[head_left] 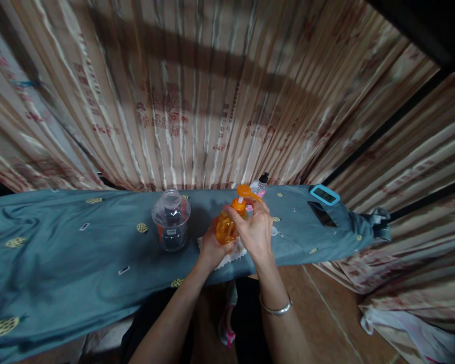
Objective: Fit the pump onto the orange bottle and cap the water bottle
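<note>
An orange see-through pump bottle (226, 230) is held up over the cloth-covered table, tilted a little to the right. My left hand (212, 242) is wrapped round its lower body. At the neck, just under the orange pump head (244, 191), the fingers of my right hand (256, 227) close on the collar; some fingertips are hidden behind it. Beneath both hands lies a pale, scallop-edged cloth or paper (233, 257). A clear plastic container (172, 222) with a narrower top stands to the left of my hands. Behind the right hand is a clear bottle with a black cap (264, 178), partly covered.
The long table wears a grey-green cloth (79, 263) with pineapple prints. Toward its right end lie a blue-framed digital clock (325, 194) and a dark phone (322, 214). Printed curtains (197, 101) hang close behind. A white bag (409, 326) rests on the floor at right.
</note>
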### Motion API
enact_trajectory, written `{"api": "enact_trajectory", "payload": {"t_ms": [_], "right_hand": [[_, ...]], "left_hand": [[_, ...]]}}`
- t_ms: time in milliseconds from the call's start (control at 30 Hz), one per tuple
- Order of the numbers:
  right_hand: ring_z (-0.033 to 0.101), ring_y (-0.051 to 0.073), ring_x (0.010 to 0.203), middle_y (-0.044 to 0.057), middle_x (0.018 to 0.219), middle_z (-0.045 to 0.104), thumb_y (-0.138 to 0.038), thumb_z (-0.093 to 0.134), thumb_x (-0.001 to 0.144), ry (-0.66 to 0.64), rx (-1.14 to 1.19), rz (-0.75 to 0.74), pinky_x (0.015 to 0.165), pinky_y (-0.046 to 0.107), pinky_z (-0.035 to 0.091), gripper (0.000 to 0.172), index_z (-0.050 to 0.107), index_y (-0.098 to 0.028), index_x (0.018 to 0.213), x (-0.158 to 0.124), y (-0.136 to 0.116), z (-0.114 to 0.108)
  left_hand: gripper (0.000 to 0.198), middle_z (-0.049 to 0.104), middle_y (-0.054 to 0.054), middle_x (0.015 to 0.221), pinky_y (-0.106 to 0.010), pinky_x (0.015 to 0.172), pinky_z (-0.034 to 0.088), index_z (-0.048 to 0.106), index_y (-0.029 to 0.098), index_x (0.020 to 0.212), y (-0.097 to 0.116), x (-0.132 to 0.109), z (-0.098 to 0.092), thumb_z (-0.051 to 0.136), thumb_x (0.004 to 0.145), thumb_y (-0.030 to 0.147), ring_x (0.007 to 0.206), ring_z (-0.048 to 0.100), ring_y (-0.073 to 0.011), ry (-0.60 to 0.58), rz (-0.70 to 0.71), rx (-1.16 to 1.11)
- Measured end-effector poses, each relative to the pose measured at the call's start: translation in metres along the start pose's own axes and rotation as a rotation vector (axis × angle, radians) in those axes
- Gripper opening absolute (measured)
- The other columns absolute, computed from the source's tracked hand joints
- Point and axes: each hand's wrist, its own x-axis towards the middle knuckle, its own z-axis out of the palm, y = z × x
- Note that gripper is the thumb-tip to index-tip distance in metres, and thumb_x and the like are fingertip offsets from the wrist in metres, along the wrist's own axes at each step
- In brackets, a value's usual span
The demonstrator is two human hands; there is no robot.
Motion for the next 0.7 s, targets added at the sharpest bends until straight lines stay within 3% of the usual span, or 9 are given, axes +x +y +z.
{"api": "enact_trajectory", "payload": {"t_ms": [100, 200, 300, 433, 567, 633, 700], "right_hand": [[0.055, 0.024, 0.115, 0.011, 0.121, 0.061, -0.053, 0.063, 0.073, -0.210, 0.088, -0.068, 0.102, 0.042, 0.040, 0.055, 0.056, -0.018, 0.115, 0.005, 0.005, -0.013], [0.057, 0.018, 0.114, 0.004, 0.118, 0.064, -0.049, 0.057, 0.079, -0.373, 0.154, -0.129, 0.101, 0.035, 0.042, 0.041, 0.060, -0.023, 0.111, 0.012, 0.009, -0.023], [0.060, 0.022, 0.106, 0.006, 0.107, 0.066, -0.047, 0.060, 0.077, -0.284, 0.112, -0.073, 0.099, 0.040, 0.043, 0.038, 0.061, -0.020, 0.104, 0.010, 0.006, -0.017], [0.049, 0.029, 0.120, 0.014, 0.116, 0.060, -0.049, 0.067, 0.071, -0.064, 0.035, 0.010, 0.107, 0.049, 0.031, 0.045, 0.057, -0.016, 0.100, 0.002, -0.002, -0.005], [0.055, 0.023, 0.113, 0.008, 0.116, 0.062, -0.052, 0.067, 0.071, -0.253, 0.130, -0.053, 0.102, 0.042, 0.040, 0.056, 0.054, -0.020, 0.115, 0.008, 0.001, -0.015], [0.058, 0.018, 0.110, 0.004, 0.115, 0.063, -0.054, 0.060, 0.077, -0.377, 0.200, -0.114, 0.100, 0.036, 0.043, 0.050, 0.055, -0.023, 0.116, 0.014, 0.005, -0.022], [0.060, 0.017, 0.107, 0.002, 0.110, 0.065, -0.053, 0.053, 0.082, -0.414, 0.225, -0.143, 0.098, 0.033, 0.045, 0.039, 0.060, -0.024, 0.107, 0.017, 0.006, -0.022]], "left_hand": [[0.061, 0.068, -0.007, 0.112, -0.039, 0.090, 0.054, 0.052, 0.020, 0.118, 0.000, 0.000, -0.001, 0.075, 0.061, 0.018, 0.100, 0.067, -0.0235, 0.008, 0.031, 0.016], [0.058, 0.069, -0.007, 0.110, -0.041, 0.091, 0.054, 0.053, 0.020, 0.115, 0.001, 0.000, -0.001, 0.075, 0.061, 0.018, 0.099, 0.067, -0.0240, 0.011, 0.044, 0.029], [0.059, 0.069, -0.007, 0.109, -0.040, 0.090, 0.054, 0.052, 0.019, 0.114, 0.002, 0.000, -0.001, 0.075, 0.060, 0.016, 0.099, 0.067, -0.0235, 0.018, 0.025, 0.026], [0.060, 0.068, -0.005, 0.113, -0.038, 0.091, 0.054, 0.050, 0.021, 0.117, 0.002, 0.000, -0.001, 0.075, 0.062, 0.018, 0.102, 0.067, -0.0221, 0.009, 0.016, -0.025], [0.060, 0.068, -0.006, 0.112, -0.040, 0.091, 0.053, 0.051, 0.020, 0.116, 0.002, 0.000, 0.000, 0.075, 0.061, 0.017, 0.100, 0.067, -0.0229, 0.010, 0.017, 0.010], [0.058, 0.069, -0.006, 0.109, -0.042, 0.090, 0.054, 0.052, 0.020, 0.114, 0.003, 0.000, 0.000, 0.075, 0.061, 0.017, 0.098, 0.067, -0.0236, 0.012, 0.017, 0.035], [0.056, 0.069, -0.006, 0.108, -0.043, 0.090, 0.054, 0.053, 0.020, 0.113, 0.004, 0.000, -0.001, 0.075, 0.061, 0.017, 0.098, 0.067, -0.0244, 0.018, 0.020, 0.047]]}}
